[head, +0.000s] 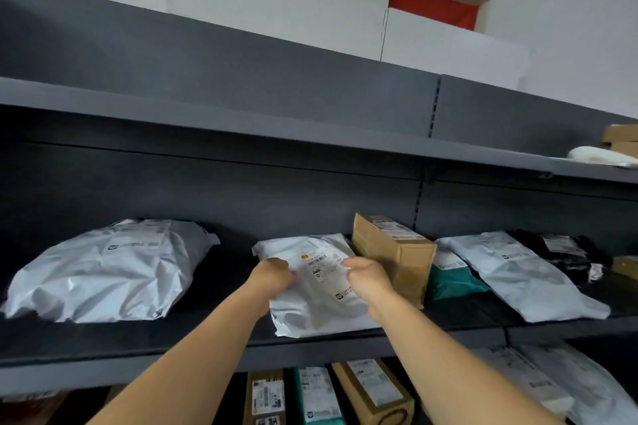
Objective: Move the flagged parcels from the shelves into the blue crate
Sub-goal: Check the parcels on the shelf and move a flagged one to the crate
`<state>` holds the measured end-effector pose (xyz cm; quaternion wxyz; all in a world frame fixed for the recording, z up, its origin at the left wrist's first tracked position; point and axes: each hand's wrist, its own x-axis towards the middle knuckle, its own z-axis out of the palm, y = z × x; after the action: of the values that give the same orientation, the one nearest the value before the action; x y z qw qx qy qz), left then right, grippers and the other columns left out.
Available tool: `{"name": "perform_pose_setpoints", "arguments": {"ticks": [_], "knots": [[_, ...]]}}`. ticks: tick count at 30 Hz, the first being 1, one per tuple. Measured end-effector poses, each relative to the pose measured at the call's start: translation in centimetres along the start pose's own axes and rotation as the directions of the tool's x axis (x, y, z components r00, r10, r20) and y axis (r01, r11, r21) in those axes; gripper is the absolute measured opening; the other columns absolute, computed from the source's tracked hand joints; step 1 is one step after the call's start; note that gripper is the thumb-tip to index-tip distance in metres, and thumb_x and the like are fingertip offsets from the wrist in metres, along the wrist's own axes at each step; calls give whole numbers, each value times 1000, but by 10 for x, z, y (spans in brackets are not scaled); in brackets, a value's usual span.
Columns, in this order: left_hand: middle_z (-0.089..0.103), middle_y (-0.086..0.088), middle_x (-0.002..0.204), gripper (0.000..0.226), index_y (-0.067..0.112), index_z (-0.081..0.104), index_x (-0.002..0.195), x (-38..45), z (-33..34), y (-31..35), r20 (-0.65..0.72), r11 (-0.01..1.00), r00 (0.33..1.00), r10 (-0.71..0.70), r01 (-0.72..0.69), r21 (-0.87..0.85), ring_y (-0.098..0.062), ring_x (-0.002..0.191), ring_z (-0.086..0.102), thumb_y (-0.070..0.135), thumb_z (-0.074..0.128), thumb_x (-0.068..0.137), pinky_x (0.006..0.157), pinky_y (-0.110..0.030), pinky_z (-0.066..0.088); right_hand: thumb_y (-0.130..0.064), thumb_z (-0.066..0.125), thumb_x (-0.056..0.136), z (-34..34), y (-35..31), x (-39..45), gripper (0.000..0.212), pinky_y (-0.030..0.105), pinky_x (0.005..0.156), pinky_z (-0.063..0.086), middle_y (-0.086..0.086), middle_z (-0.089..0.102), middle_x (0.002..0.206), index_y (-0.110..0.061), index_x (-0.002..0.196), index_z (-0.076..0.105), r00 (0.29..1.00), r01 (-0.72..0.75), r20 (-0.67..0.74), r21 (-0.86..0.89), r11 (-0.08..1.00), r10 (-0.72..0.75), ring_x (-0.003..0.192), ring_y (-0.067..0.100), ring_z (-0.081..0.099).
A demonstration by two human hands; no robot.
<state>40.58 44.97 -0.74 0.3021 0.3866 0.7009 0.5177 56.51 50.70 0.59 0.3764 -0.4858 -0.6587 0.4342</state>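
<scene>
While its label print is unreadable, both hands [319,278] pinch the yellow-stickered white parcel [310,307].

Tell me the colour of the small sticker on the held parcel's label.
Yellow-orange sticker, clearest in the head view.

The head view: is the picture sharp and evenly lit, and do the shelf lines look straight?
Head view: slightly soft, so the label on the white parcel is unreadable; the shelf interior is dim, while the large grey mailer shows bright sheen; wide-angle distortion bends and tilts the shelf edges; both hands, left hand and right hand, look mildly blurred.
</scene>
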Motion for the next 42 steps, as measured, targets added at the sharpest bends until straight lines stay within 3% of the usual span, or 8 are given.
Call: {"name": "perform_pose_setpoints", "arguments": {"ticks": [5, 9, 14, 20, 23, 32, 39, 42], "knots": [[50, -16, 134, 66, 14, 27, 146, 44, 11, -21, -6, 991, 991, -133, 133, -33, -32, 117, 55, 22, 55, 88, 101, -42, 47, -8, 42, 97, 3, 8, 30, 44, 22, 89, 36, 3, 49, 142, -14, 140, 44, 998, -48, -39, 36, 998, 50, 123, 21, 50], [57, -17, 123, 51, 0, 47, 131, 56, 16, -17, -40, 975, 983, -180, 173, -136, -31, 112, 57, 22, 62, 88, 92, -36, 49, -13, 40, 98, 5, 9, 53, 47, 34, 99, 41, 8, 48, 138, -15, 145, 36, 984, -172, -27, 115, 978, 176, 117, 26, 49], [65, -19, 108, 32, -3, 59, 108, 79, 30, -21, -95, 948, 965, -246, 219, -231, -35, 103, 62, 15, 68, 83, 91, -43, 52, -10, 46, 94, 2, 21, 85, 34, 26, 54, 43, 7, 49, 102, -8, 127, 49, 948, -317, 6, 130, 939, 319, 71, 16, 42], [64, -17, 91, 29, -3, 63, 108, 86, 33, -18, -155, 943, 965, -212, 161, -291, -32, 82, 61, -7, 50, 82, 70, -36, 54, 4, 47, 87, -2, 20, 88, 12, 26, 46, 41, 7, 48, 66, -1, 86, 58, 958, -271, -55, 145, 952, 281, 58, 19, 50], [64, -15, 90, 42, 5, 64, 113, 83, 25, -14, -155, 927, 973, -170, 104, -360, -29, 75, 59, -13, 44, 81, 59, -30, 50, 8, 41, 87, 3, 15, 90, 32, 22, 40, 33, 6, 46, 60, -10, 62, 49, 968, -229, -52, 208, 951, 245, 50, 16, 42], [64, -9, 86, 42, 17, 62, 111, 75, 10, 5, -200, 888, 976, -87, -15, -459, -23, 69, 60, -13, 45, 86, 56, -29, 49, 6, 45, 87, 9, 0, 74, 26, 23, 53, 35, 1, 49, 64, -15, 94, 59, 977, -170, -45, 417, 893, 207, 54, 12, 41], [60, -9, 78, 36, 16, 66, 96, 77, 12, -7, -246, 946, 964, -104, 19, -322, -26, 69, 54, -9, 42, 86, 61, -27, 46, 6, 43, 89, 5, 0, 68, 29, 24, 55, 43, 0, 54, 67, -8, 100, 66, 981, -163, -39, 353, 921, 189, 57, 11, 46], [62, -10, 86, 33, 16, 66, 93, 80, 11, -11, -290, 970, 952, -96, 24, -242, -28, 75, 55, -4, 40, 87, 66, -30, 46, 3, 43, 90, 0, 1, 66, 34, 30, 73, 53, 1, 60, 84, -8, 111, 67, 990, -131, -7, 295, 947, 139, 69, 16, 56]]}}
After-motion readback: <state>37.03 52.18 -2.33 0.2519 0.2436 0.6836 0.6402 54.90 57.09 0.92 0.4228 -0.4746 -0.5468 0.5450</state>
